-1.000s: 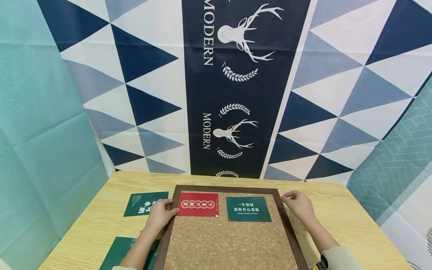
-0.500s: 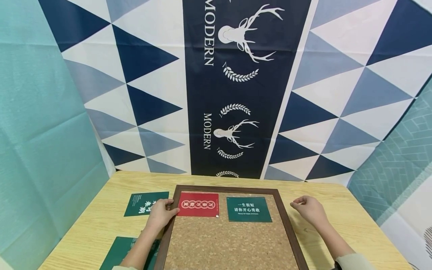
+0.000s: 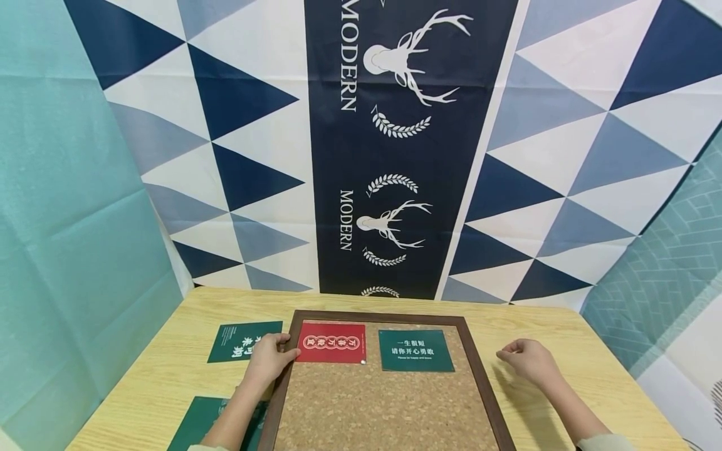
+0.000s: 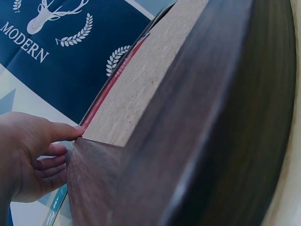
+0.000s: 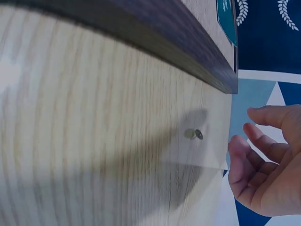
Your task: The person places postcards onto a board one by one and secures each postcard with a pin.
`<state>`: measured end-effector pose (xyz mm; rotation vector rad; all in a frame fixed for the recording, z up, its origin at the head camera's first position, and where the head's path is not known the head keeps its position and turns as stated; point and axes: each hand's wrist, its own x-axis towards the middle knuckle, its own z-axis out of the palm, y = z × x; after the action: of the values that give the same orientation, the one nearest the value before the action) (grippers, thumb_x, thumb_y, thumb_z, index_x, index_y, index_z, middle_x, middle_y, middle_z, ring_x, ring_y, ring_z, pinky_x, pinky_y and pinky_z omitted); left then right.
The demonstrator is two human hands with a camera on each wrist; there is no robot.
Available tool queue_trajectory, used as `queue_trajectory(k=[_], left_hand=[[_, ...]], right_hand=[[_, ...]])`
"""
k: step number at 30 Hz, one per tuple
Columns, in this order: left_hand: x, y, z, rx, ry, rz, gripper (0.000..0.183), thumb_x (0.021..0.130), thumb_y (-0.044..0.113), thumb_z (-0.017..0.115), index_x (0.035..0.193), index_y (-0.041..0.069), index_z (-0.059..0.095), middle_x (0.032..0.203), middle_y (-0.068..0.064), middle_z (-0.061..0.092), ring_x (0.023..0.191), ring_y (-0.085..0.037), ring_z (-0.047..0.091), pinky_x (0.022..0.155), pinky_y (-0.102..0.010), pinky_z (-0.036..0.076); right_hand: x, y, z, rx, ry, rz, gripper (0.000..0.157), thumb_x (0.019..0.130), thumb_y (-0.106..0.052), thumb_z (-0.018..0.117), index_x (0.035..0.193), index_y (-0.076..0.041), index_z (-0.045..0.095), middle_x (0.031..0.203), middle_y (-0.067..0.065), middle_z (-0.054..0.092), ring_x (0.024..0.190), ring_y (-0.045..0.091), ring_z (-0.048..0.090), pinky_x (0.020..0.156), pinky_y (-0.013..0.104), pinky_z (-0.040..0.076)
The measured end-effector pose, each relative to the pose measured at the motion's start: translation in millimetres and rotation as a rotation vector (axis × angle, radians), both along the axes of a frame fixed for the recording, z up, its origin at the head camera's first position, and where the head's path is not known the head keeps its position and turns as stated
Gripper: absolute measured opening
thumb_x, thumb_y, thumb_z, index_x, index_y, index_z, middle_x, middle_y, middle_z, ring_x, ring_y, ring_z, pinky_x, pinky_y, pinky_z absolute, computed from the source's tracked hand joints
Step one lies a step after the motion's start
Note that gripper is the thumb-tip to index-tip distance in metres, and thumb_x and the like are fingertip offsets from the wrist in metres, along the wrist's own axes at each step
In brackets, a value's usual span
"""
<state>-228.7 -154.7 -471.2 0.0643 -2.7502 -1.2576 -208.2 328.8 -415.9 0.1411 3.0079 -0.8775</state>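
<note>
A brown-framed cork board (image 3: 383,407) lies on the table. My left hand (image 3: 269,360) grips its left edge, thumb at the corner of a red card (image 3: 333,343) and fingers bent against the frame's outer side. The red card has a pale round tack (image 3: 363,361) at its lower right. To its right on the cork is a green card (image 3: 416,351) with white writing. My right hand (image 3: 527,361) hovers over the table, right of the frame, its fingers loosely bent around nothing. In the right wrist view, a small metal thumbtack (image 5: 199,134) lies near that hand.
Left of the board, a green card (image 3: 231,341) lies partly behind my left hand. Another green card (image 3: 192,423) sits nearer, partly covered by my left forearm. A patterned cloth (image 3: 383,156) hangs behind the wooden table (image 3: 586,363).
My right hand has moved away from the frame's right edge, rightward and slightly nearer to me. The left hand and the cards stay in place.
</note>
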Motion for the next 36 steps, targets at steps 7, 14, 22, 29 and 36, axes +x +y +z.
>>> queue_trajectory(k=[7,14,22,29,36], left_hand=[[0.3,1,0.7,-0.009,0.004,0.002,0.043,0.081,0.014,0.072,0.117,-0.008,0.060,0.104,-0.020,0.065,0.086,-0.024,0.061,0.071,-0.038,0.055],[1.0,1,1.7,-0.014,0.001,0.008,0.043,0.081,0.014,0.072,0.116,-0.008,0.061,0.105,-0.020,0.065,0.087,-0.025,0.061,0.072,-0.038,0.055],[2.2,1,2.3,-0.004,-0.001,0.004,0.044,0.082,0.014,0.071,0.118,-0.008,0.060,0.107,-0.021,0.064,0.090,-0.028,0.062,0.072,-0.039,0.055],[2.6,0,1.5,0.005,0.003,0.004,0.044,0.082,0.015,0.071,0.118,-0.008,0.059,0.108,-0.022,0.064,0.091,-0.029,0.062,0.073,-0.039,0.055],[1.8,0,1.0,0.002,0.000,0.004,0.044,0.082,0.015,0.071,0.117,-0.008,0.060,0.107,-0.021,0.064,0.090,-0.027,0.062,0.072,-0.039,0.055]], right_hand=[[4.6,5,0.0,-0.025,-0.038,0.002,0.028,0.087,-0.021,0.059,0.092,0.006,0.063,0.080,0.011,0.064,0.064,0.017,0.057,0.054,0.030,0.043],[11.0,10,-5.1,-0.066,-0.124,-0.004,0.025,0.086,-0.019,0.061,0.090,0.005,0.063,0.053,-0.002,0.047,0.047,0.009,0.041,0.046,0.025,0.039],[13.1,16,-11.1,-0.056,-0.169,-0.004,0.021,0.085,-0.019,0.062,0.086,0.001,0.064,0.050,-0.005,0.042,0.044,0.006,0.036,0.044,0.022,0.036],[15.9,15,-14.9,-0.036,-0.168,0.005,0.017,0.083,-0.019,0.064,0.079,-0.003,0.064,0.046,-0.006,0.040,0.043,0.006,0.034,0.043,0.022,0.034],[16.6,14,-19.9,0.007,-0.145,0.010,0.016,0.080,-0.018,0.066,0.076,-0.002,0.064,0.055,-0.002,0.047,0.052,0.011,0.042,0.051,0.026,0.037]])
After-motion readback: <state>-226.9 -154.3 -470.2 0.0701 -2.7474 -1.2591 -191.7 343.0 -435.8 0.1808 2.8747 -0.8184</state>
